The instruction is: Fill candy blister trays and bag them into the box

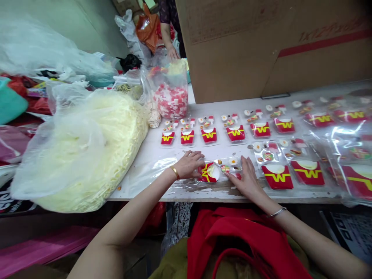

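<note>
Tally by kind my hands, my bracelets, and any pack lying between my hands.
Left hand and right hand: 2
Gold bracelet and silver bracelet: 2
Pack between the hands: 1
Total: 5

Red garment (247,225) sat over olive clothing (174,259).
Left bangle (175,172) was gold, right bangle (279,212) silver; forearms (139,208) were bare.

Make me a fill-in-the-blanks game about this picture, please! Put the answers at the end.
1. The red carton nearest the left hand shows the yellow letter ____.
2. The bangle on the left wrist is coloured ____.
3. The bracelet on the wrist of the right hand is coloured ____.
4. The big cardboard box has a stripe coloured ____.

Missing words: W; gold; silver; red.
</note>
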Demonstrator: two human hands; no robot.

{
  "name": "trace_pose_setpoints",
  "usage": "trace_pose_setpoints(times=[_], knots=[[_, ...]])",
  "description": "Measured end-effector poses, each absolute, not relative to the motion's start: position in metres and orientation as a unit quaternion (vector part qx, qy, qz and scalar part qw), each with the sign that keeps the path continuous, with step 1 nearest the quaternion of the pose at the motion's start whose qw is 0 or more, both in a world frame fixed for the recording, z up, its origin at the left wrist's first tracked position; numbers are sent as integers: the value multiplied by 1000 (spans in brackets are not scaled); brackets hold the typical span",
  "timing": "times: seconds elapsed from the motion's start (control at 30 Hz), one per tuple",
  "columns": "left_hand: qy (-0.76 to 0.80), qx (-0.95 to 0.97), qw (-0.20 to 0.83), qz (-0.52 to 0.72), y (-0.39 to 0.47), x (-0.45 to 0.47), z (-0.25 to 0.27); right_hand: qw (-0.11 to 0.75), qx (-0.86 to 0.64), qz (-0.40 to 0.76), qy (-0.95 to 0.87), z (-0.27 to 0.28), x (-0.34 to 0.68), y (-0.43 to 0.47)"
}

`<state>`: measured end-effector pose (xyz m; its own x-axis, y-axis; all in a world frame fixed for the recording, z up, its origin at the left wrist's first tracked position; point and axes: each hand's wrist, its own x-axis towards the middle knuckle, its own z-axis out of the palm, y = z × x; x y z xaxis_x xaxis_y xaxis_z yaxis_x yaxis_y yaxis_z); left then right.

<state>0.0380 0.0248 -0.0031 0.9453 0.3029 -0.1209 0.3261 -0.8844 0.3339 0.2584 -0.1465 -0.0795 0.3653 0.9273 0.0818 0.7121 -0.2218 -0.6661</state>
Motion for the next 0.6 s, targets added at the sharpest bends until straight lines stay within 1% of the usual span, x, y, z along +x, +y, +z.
trace_pose_setpoints(times=[0.07,0.17,0.27,0.37,0.5,0.6], knots=[[164,960,223,-40,28,38,-6,343,-766,182,-513,-79,258,-146],[166,940,297,-32,29,39,-10,409,-745,205,-486,-74,257,-142],[175,923,341,3,26,47,-12,471,-709,285,-440,-68,255,-137],[174,912,369,42,23,66,-15,515,-670,376,-380,-61,250,-133],[145,898,408,83,22,98,-20,517,-623,460,-363,-49,245,-130],[135,892,424,80,23,116,-22,512,-599,489,-374,-45,245,-129]])
